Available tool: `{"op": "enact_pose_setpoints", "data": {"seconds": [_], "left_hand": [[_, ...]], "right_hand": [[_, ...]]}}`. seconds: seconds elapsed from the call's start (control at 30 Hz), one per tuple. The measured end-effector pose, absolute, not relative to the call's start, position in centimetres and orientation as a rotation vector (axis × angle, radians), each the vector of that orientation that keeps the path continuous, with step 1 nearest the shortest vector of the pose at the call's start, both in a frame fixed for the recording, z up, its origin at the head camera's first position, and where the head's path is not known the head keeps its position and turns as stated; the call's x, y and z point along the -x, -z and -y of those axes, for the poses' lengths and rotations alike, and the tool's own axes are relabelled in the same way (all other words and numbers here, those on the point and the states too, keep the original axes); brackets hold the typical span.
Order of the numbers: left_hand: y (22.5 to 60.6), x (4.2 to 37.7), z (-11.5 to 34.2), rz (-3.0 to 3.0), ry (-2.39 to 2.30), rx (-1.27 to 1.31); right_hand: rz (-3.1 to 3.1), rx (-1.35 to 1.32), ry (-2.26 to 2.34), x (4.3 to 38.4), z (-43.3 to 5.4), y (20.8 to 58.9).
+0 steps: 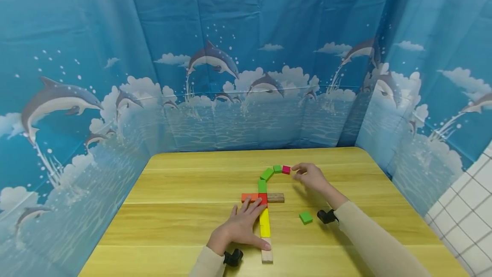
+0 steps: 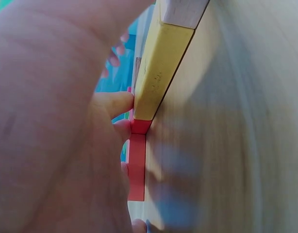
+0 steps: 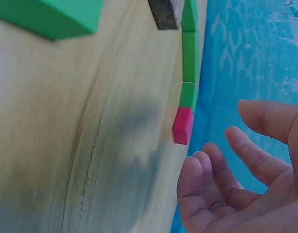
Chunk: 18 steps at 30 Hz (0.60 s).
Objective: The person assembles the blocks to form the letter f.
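Note:
Wooden blocks lie end to end in a hooked line on the table. Spread over it, my left hand (image 1: 242,225) has its fingertips at the red block (image 1: 263,198) and orange block (image 1: 250,197), its thumb on the pale wood block (image 1: 267,256). Between them runs a yellow block (image 1: 265,223). A dark brown block (image 1: 275,198) extends right from the red one. Above, green blocks (image 1: 267,174) curve to a pink block (image 1: 286,169). Just right of the pink block hovers my right hand (image 1: 310,177), fingers loosely bent and apart, holding nothing in the right wrist view.
A loose green block (image 1: 306,217) lies right of the line, near the right forearm. The yellow wood-grain table (image 1: 173,217) ends at a blue dolphin curtain (image 1: 238,123) behind. Black wrist cameras (image 1: 233,257) sit below both hands.

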State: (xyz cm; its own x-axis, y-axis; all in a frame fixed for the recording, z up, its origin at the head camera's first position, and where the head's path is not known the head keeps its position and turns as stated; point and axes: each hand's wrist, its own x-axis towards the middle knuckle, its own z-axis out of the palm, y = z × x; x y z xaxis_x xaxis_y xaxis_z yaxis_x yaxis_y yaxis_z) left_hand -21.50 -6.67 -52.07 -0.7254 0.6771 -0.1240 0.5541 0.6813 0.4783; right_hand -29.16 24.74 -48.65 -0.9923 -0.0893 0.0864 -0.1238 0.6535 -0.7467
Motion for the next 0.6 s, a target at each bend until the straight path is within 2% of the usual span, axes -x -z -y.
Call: {"op": "enact_pose_setpoints", "data": {"seconds": [0.33,0.6], "left_hand": [[51.8,21.5,6.8,-2.616,-0.585,-1.0],[51.9,21.5,6.5,-2.627,-0.571,-1.007]], "right_hand": [[2.777,-0.242,-1.278,26.5,-25.0,48.3],[2.743,-0.237,-1.334,24.1,-26.0,49.3]]}}
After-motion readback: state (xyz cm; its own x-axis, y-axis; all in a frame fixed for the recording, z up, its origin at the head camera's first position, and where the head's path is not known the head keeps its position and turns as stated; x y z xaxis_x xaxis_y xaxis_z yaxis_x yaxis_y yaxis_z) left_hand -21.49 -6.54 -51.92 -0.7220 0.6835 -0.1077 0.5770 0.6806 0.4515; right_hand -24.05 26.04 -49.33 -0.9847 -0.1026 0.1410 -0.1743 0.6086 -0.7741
